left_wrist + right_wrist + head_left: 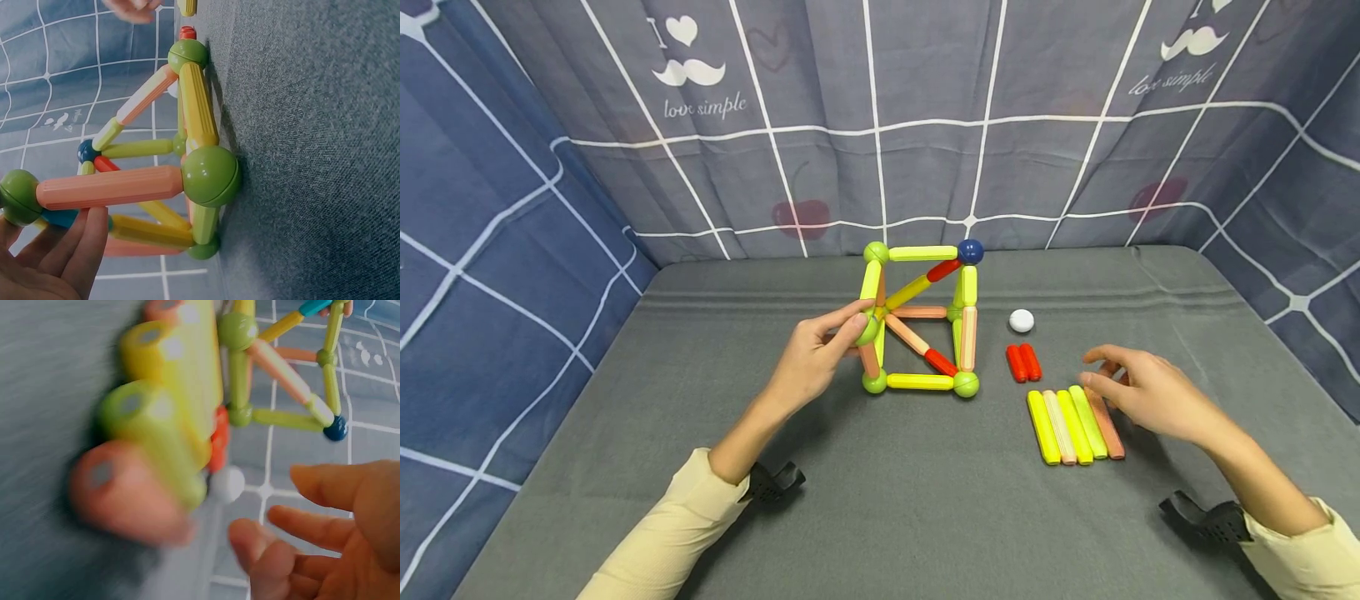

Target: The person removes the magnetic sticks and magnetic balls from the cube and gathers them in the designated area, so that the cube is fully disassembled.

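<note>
A box-like frame of magnetic rods (pixel 921 382) and balls stands on the table, with diagonal rods inside it. My left hand (pixel 812 358) pinches the green ball (pixel 867 327) at its upper near-left corner. Under that ball, an upright salmon rod (pixel 112 186) runs down to another green ball (pixel 211 176). My right hand (pixel 1150 392) hovers just above a row of loose rods (pixel 1075 425), nearest the salmon rod (pixel 1103 423) at its right end. In the right wrist view the fingers (pixel 312 528) are loosely bent and hold nothing.
Two short red rods (pixel 1024 363) lie between the frame and the loose row. Behind them sits a white ball (pixel 1021 321). A dark blue ball (pixel 971 252) tops the frame's far right corner. Checked curtains (pixel 925 167) hang behind the grey table (pixel 925 517).
</note>
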### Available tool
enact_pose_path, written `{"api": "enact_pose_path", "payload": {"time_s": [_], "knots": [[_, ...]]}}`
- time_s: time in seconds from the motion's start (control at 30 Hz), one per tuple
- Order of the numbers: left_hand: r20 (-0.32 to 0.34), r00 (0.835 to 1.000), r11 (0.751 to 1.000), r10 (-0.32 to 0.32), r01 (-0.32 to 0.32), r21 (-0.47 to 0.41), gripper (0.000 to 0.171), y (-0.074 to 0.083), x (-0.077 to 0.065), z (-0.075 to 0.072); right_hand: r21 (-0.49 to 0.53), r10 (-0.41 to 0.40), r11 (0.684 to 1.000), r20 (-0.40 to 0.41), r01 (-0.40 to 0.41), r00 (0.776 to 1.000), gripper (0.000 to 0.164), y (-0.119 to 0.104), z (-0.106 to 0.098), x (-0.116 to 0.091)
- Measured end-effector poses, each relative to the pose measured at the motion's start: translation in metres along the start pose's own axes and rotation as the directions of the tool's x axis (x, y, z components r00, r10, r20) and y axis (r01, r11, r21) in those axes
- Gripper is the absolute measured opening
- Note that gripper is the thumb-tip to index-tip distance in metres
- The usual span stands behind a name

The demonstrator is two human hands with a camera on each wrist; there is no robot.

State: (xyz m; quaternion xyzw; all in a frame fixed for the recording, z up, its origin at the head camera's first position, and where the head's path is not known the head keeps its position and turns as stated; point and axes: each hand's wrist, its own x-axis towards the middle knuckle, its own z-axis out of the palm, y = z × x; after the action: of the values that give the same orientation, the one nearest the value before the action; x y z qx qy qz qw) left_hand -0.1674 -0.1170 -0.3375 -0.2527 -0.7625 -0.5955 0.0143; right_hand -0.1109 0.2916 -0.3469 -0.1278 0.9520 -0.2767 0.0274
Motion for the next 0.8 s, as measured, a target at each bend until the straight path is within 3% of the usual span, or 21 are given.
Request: {"api": "enact_pose_path", "payload": {"time_s": [0.17,0.4,0.63,0.8], "knots": [[-0.001,1.0,1.0,-0.001,0.001,-0.006,0.036,0.0,0.001,0.0,0.126,-0.033,0.991,-0.085,0.043,0.996,0.031,-0.029,-0.001,0.031],[0.007,1.0,1.0,-0.009,0.009,-0.026,0.037,-0.001,0.0,0.002,0.322,0.001,0.946,-0.154,0.049,0.988,0.038,-0.062,0.012,0.083],[0.006,1.0,1.0,0.0,0.0,-0.012,0.037,-0.002,0.0,0.001,0.42,0.035,0.907,-0.163,0.038,0.986,0.045,-0.078,0.027,0.116],[-0.008,1.0,1.0,0.002,-0.002,0.007,0.037,-0.001,0.0,0.0,0.378,0.04,0.925,-0.21,0.043,0.977,0.04,-0.083,0.035,0.125]]}}
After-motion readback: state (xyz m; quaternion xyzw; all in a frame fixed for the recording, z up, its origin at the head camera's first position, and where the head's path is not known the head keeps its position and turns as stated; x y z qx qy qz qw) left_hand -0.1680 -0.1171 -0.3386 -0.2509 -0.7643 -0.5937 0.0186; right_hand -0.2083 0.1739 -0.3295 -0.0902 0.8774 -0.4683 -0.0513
